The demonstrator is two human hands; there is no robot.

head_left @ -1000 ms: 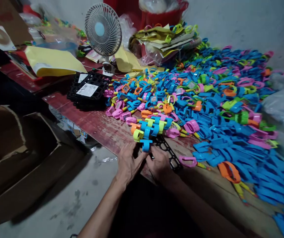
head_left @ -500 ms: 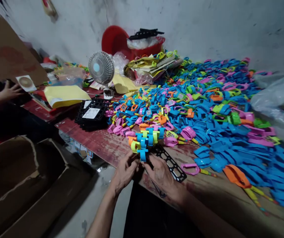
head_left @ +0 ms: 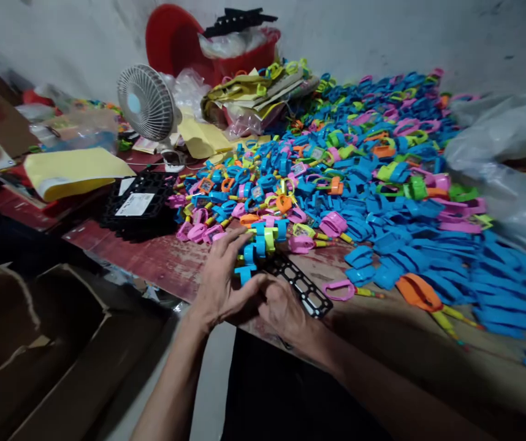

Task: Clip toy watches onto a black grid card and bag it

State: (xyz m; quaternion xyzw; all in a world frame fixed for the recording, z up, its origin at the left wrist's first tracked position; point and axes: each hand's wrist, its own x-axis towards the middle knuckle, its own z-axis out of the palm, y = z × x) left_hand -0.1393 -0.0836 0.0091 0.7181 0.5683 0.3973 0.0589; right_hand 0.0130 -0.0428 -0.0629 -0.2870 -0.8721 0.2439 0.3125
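A cluster of small plastic toy watches, blue and yellow-green, stands close to me at the table edge. My left hand is wrapped along its left side, fingers stretched over it and thumb pointing towards my right hand. Beneath the cluster, my right hand has its fingers curled closed; what they pinch is hidden. A black perforated plastic strip lies on the table beside my right hand. To its right is a pink toy watch with a thin yellow tube.
A large heap of blue, pink, green and orange toy watches covers the table's right. Stacked black plastic frames with a white label, a fan and yellow paper are at left. An opened cardboard box stands below.
The view has shifted, so the table items appear farther left and higher. My left hand has moved from the cluster's base up along its left side. My right fingers have curled in.
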